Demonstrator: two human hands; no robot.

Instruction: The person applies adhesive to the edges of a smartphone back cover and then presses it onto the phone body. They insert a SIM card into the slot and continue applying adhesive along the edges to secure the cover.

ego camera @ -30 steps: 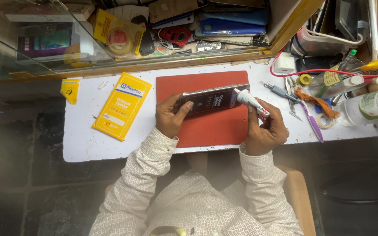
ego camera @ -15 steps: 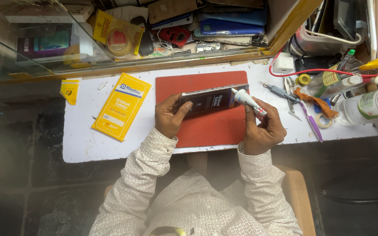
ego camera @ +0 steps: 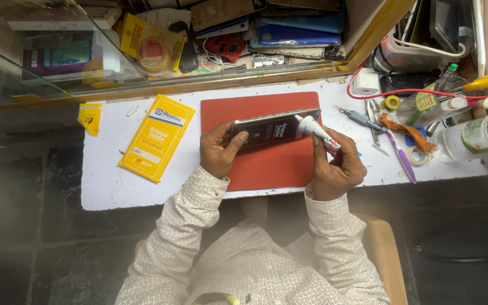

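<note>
bare table (ego camera: 114, 186) left, tools (ego camera: 391, 135) crowd right

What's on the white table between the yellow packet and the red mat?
Nothing: in the head view, only a bare strip of white table separates the yellow packet from the red mat.

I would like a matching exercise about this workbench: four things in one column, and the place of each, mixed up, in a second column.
Things:
1. phone
2. white tube
3. yellow packet
4. red mat

Places:
A. lying on the white table, left of the mat
B. held in the right hand
C. flat on the table under both hands
D. held by the left hand above the mat

Pairs: 1-D, 2-B, 3-A, 4-C
</note>
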